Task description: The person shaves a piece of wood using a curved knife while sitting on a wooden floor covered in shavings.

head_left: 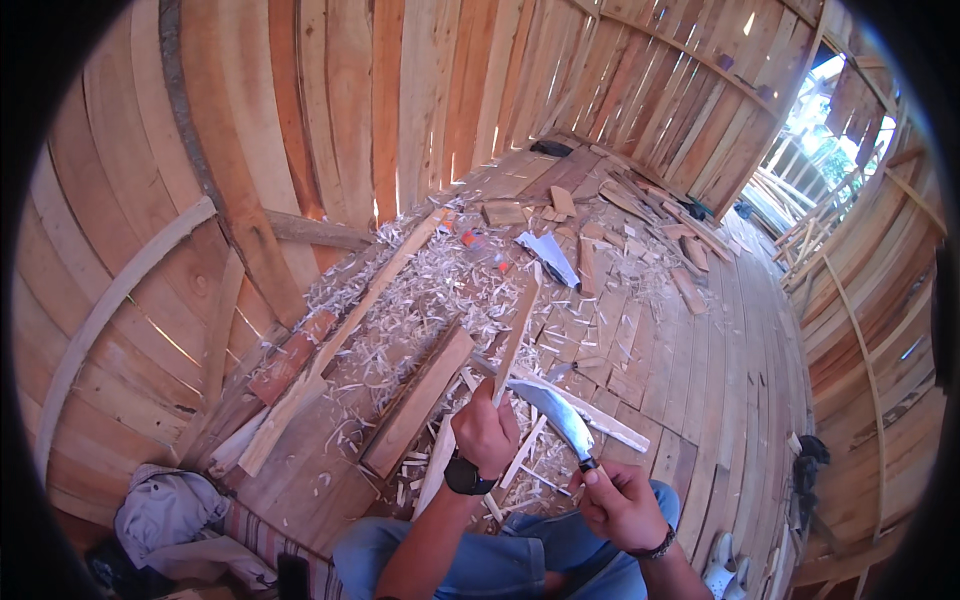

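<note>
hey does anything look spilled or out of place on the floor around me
Yes: pale, curled wood shavings lie strewn across the brown wooden plank floor like a spill, thickest beyond the left hand. A pointed, bluish-white flat object, material unclear, also stands out by its colour.

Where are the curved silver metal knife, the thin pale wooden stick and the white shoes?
Curved silver metal knife [557, 411]: head view, on the middle of the blade.
Thin pale wooden stick [517, 336]: head view, about halfway along it.
White shoes [718, 570]: head view, on the left-hand shoe's upper.
</note>
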A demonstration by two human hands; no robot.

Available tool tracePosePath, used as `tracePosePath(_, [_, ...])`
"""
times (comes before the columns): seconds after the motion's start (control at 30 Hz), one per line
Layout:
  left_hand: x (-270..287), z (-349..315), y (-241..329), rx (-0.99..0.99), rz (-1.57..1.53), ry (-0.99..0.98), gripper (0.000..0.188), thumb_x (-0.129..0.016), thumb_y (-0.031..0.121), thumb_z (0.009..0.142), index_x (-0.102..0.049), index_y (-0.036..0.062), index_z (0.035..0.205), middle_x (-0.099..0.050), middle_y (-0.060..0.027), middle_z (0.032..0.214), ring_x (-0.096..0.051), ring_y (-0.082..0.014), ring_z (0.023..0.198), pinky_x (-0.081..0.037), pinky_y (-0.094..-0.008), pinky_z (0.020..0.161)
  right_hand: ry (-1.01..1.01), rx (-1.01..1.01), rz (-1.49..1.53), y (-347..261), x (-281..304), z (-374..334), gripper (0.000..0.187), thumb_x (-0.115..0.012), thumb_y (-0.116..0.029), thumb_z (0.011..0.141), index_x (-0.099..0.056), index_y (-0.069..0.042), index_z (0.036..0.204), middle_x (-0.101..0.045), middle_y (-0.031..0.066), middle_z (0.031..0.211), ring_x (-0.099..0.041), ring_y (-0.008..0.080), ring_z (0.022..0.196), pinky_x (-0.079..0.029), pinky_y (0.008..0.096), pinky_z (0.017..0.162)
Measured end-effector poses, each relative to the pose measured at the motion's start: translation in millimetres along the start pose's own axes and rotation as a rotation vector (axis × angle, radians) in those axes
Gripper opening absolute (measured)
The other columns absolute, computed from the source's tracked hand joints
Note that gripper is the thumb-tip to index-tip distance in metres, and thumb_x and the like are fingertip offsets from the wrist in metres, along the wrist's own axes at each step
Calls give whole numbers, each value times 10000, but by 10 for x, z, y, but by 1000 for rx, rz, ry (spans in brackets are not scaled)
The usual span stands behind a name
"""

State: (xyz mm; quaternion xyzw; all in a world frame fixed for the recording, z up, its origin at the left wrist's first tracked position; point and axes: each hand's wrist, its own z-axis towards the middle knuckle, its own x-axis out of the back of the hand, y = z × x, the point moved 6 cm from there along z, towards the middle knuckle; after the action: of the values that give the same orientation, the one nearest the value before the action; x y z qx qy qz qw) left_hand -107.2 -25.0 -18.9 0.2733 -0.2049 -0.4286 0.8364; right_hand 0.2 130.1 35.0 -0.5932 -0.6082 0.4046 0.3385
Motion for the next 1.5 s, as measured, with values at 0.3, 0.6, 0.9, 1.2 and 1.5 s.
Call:
tracePosePath(0.3, [-177, -281, 63, -321, -97, -86, 207, -586, 18, 777, -586, -59, 970, -605, -174, 702, -616, -335, 572, -515, -412, 514, -208, -603, 504, 51, 225, -613, 439, -368, -492, 1017, -534, -86, 1006, -285, -65, 598, -214, 12, 421, -172, 169, 318])
tracePosePath(0.6, [-348, -485, 485, 18, -344, -321, 267, -574, 49, 868, -514, -72, 1098, -566, -168, 624, -590, -360, 521, -481, -429, 471, 77, -159, -398, -250, 580, -778, 357, -496, -391, 994, -519, -63, 858, -457, -19, 554, -408, 95, 414, -336, 268, 384])
tracePosePath(0.9, [-203, -317, 869, 381, -457, -486, 183, -486, 150, 973, -467, -31, 996, -551, -200, 602, -601, -352, 533, -411, -415, 459, 277, 426, -1537, -841, 580, -888, 318, -614, -298, 921, -500, -23, 809, -561, 161, 539, -625, 344, 526, -498, 408, 472])
tracePosePath(1.2, [-255, -272, 979, 415, -519, -795, 217, -481, 137, 968, -436, -24, 1107, -560, -251, 645, -585, -447, 615, -397, -490, 510, 181, 802, -2401, -1378, 422, -993, 160, -598, -190, 866, -504, -84, 792, -523, 13, 583, -605, 153, 490, -463, 295, 405])
tracePosePath(1.5, [-183, -217, 903, 737, -1013, -819, 191, -448, 183, 1015, -457, 13, 1101, -450, 8, 629, -429, -54, 514, -347, -246, 446, 138, 841, -2373, -1785, 148, -974, 194, -617, -233, 874, -505, -94, 797, -538, 5, 601, -626, 167, 540, -472, 304, 437])
